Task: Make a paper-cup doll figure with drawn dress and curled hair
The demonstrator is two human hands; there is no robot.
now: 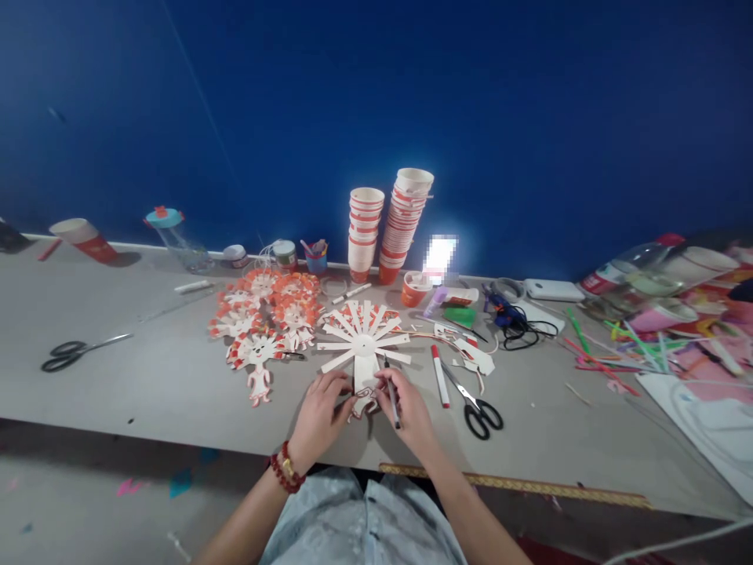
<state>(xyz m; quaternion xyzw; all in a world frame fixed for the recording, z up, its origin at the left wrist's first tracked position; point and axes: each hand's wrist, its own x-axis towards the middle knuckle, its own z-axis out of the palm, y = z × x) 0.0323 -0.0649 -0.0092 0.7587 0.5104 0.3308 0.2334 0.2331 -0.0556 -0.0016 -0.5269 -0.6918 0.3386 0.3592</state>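
Observation:
A white paper cutout (365, 369) with strips fanned out around a round centre lies in front of me, made like a cut-open paper cup. At its lower end sits a small piece with a dark reddish outline (365, 399). My left hand (321, 416) grips the left edge of this lower end between thumb and fingers. In my right hand (409, 408) is a dark pen (392, 396), held upright, with the fingertips touching the cutout's right side. Finished-looking lion-like cutouts with red-tipped strips (259, 365) lie to the left.
Scissors (482, 414) and a red-and-white marker (440, 378) lie to the right; other scissors (67, 355) lie far left. Two tall stacks of paper cups (365, 235) stand by the blue wall. Paper scraps (476, 357), a cable (521, 326) and colourful straws (600, 361) cover the right side.

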